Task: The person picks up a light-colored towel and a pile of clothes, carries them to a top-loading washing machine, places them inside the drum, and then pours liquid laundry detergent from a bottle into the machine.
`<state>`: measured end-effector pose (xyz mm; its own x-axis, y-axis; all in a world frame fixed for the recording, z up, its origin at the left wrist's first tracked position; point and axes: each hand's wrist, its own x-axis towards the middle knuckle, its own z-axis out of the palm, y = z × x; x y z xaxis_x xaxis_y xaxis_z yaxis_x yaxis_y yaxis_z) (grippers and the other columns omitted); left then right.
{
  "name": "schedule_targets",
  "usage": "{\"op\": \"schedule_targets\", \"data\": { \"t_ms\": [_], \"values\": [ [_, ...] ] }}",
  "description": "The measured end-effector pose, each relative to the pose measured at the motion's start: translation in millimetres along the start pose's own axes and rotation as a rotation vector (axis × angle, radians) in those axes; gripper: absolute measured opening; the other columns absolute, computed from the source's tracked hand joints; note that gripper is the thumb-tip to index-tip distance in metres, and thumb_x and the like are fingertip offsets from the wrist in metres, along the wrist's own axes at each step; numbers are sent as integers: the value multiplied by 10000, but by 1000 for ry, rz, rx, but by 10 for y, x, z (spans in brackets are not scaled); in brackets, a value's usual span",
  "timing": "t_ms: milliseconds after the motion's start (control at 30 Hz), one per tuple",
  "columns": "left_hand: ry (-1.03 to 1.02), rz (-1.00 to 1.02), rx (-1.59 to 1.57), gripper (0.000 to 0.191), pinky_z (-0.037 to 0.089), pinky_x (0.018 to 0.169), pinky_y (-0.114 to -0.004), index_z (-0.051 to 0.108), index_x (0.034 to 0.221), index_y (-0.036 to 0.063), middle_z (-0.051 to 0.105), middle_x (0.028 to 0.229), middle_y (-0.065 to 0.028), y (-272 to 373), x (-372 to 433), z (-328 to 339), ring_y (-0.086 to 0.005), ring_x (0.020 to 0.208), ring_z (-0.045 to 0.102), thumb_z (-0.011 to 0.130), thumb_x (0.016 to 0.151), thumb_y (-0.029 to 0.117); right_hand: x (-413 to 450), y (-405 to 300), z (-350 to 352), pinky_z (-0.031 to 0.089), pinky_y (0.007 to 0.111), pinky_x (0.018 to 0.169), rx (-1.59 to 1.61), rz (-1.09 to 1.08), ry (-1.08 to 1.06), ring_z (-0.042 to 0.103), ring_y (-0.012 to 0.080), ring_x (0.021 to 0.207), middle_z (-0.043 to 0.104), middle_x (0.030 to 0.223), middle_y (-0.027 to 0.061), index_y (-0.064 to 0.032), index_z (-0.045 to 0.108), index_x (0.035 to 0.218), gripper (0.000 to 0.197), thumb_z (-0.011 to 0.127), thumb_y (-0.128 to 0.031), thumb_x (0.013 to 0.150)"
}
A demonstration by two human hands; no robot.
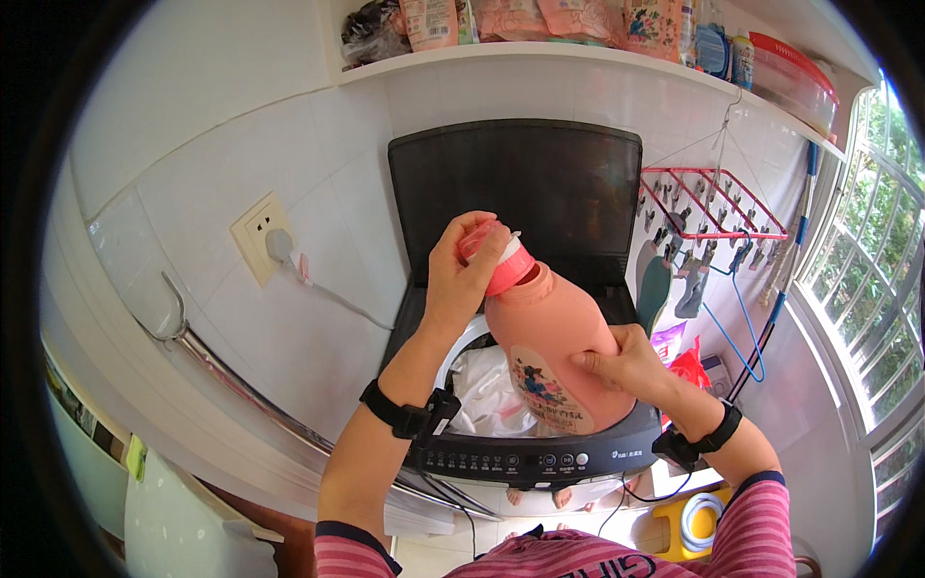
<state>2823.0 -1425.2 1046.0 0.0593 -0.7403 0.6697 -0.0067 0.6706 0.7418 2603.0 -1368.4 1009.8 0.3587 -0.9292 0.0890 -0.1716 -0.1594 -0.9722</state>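
My left hand [470, 253] grips the pink screw cap [514, 269] with its white inner part, right at the mouth of a large pink detergent bottle [553, 325]. The bottle's threaded neck shows, and the cap is tilted at its rim. My right hand [625, 361] holds the bottle's side near its handle. The bottle leans over the open tub of a top-loading washing machine [531, 462]. Inside the tub lies white laundry [480, 390]. The machine's dark lid [513, 195] stands raised behind.
A shelf [549, 54] with pouches and bottles runs above. At the right hang a red clip hanger [712, 202] and a blue clothes hanger [737, 318]. A plug [278, 246] sits in the left wall socket. Below right, a coiled hose [699, 522] rests on a yellow stool [668, 531].
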Motion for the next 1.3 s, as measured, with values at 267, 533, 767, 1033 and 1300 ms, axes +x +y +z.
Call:
{"op": "schedule_targets", "data": {
  "t_ms": [267, 533, 767, 1033, 1300],
  "values": [
    [-55, 44, -23, 255, 440, 752, -230, 539, 1043, 22, 570, 937, -31, 270, -42, 80, -85, 848, 532, 580, 848, 182, -146, -40, 64, 465, 222, 604, -150, 1, 83, 539, 48, 675, 631, 742, 26, 31, 652, 855, 286, 730, -208, 719],
    [-219, 89, -117, 393, 447, 780, -271, 534, 1050, 42, 577, 951, -74, 415, -41, 275, -150, 869, 552, 690, 720, 187, -441, -129, 12, 468, 214, 612, -67, 7, 148, 549, 46, 676, 639, 750, 33, 31, 643, 879, 313, 742, -212, 708],
    [-321, 151, -95, 444, 431, 810, -278, 515, 1093, 53, 568, 961, -68, 404, -120, 616, -154, 882, 541, 682, 695, 156, -765, -128, -194, 463, 209, 598, -63, 18, 162, 561, 48, 672, 639, 740, 28, 31, 642, 857, 329, 739, -249, 713],
    [-357, 248, -71, 489, 416, 840, -274, 452, 1147, 27, 524, 1017, -75, 386, -412, 1209, -151, 923, 528, 657, 715, 125, -1186, 176, -599, 456, 221, 571, -88, -48, 225, 555, 53, 633, 630, 693, 36, 30, 648, 821, 358, 743, -293, 701],
    [-641, 223, -374, 611, 427, 849, -320, 383, 1203, 45, 546, 1035, -140, 556, -734, 2148, -196, 957, 531, 678, 680, 156, -2029, 296, -1396, 465, 226, 611, -48, -78, 151, 563, 57, 680, 641, 733, 41, 25, 648, 868, 371, 745, -293, 704]
  ]
}}
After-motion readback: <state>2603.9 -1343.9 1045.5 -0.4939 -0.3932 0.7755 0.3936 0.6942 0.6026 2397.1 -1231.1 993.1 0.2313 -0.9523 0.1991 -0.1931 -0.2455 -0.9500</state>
